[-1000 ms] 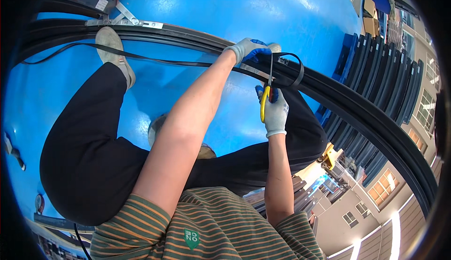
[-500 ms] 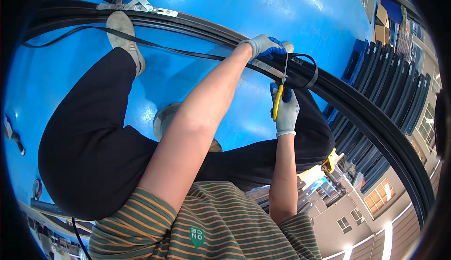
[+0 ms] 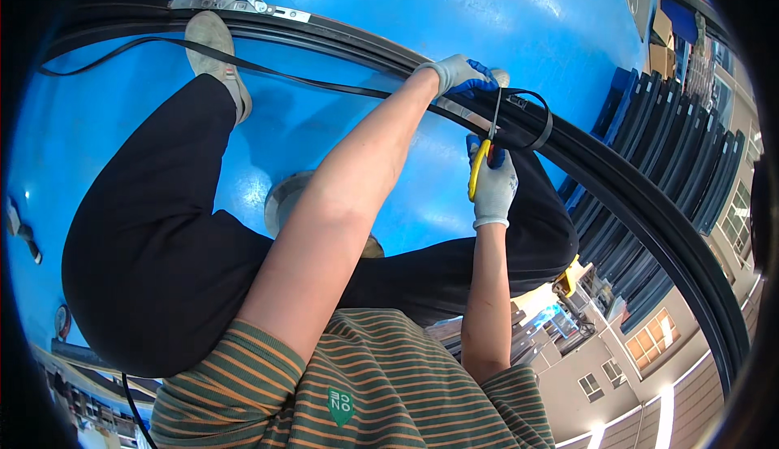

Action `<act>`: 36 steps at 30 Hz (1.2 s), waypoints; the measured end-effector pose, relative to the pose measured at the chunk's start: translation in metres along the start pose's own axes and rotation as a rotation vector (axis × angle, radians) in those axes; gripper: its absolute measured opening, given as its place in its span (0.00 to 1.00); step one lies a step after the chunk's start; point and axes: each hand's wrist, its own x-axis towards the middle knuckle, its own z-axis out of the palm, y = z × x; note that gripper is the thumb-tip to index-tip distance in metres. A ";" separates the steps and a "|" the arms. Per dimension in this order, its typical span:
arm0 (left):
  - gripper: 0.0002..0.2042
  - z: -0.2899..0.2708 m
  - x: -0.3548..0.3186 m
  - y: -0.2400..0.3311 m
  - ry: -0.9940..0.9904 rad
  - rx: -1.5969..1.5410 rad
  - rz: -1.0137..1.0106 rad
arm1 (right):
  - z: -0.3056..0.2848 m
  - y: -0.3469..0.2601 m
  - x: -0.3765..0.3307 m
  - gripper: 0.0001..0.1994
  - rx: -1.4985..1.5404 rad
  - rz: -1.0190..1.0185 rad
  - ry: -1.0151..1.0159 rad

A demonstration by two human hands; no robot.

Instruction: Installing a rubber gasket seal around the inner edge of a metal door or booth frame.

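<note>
My left hand (image 3: 461, 74), in a grey glove with blue fingers, is closed around a thin black strip (image 3: 324, 84) at the long black frame profile (image 3: 625, 181). The strip trails off to the left and bends into a loop right of the hand. A pair of scissors (image 3: 479, 171) with a yellow handle is gripped in my gloved right hand (image 3: 493, 193), just below the profile. Its metal blades point up, passing beside the strip close to my left fingertips. Whether they touch the strip, I cannot tell.
A metal hinge arm (image 3: 251, 2) is fixed to the profile at upper left. My shoe (image 3: 213, 43) is against the profile below it. A round stool (image 3: 286, 197) stands under my left arm. Several dark curved profiles (image 3: 673, 140) are stacked at right on the blue floor (image 3: 365, 10).
Both hands stay nearly in place, still holding the strip and scissors. My right hand and the scissors have shifted very slightly.
</note>
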 end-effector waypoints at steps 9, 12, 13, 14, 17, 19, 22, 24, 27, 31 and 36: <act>0.11 -0.006 0.024 -0.028 -0.052 0.078 0.074 | 0.009 -0.006 0.000 0.21 0.003 -0.009 0.041; 0.11 -0.003 0.026 -0.030 -0.043 0.098 0.075 | 0.008 -0.006 0.001 0.21 0.018 -0.023 0.052; 0.11 -0.002 0.026 -0.031 -0.046 0.075 0.062 | 0.007 -0.005 0.001 0.21 0.024 -0.034 0.058; 0.10 -0.002 0.026 -0.032 -0.048 0.053 0.049 | 0.006 -0.004 0.001 0.21 0.030 -0.045 0.064; 0.10 -0.001 0.027 -0.032 -0.046 0.050 0.051 | 0.006 -0.003 0.000 0.21 0.033 -0.064 0.074; 0.10 0.000 0.027 -0.031 -0.042 0.090 0.078 | 0.007 -0.003 -0.002 0.21 0.025 -0.077 0.082; 0.10 0.000 0.027 -0.030 -0.039 0.104 0.080 | 0.006 -0.005 -0.003 0.20 0.023 -0.081 0.088; 0.10 0.001 0.027 -0.031 -0.040 0.095 0.051 | 0.007 -0.007 -0.004 0.19 0.028 -0.067 0.089; 0.11 0.000 0.028 -0.031 -0.038 0.098 0.044 | 0.008 -0.009 -0.004 0.18 0.035 -0.066 0.091; 0.11 -0.001 0.028 -0.032 -0.035 0.122 0.061 | 0.010 -0.006 -0.005 0.16 0.048 -0.076 0.092; 0.09 0.003 0.028 -0.030 -0.061 0.122 0.102 | 0.018 0.017 -0.014 0.16 0.097 -0.224 0.132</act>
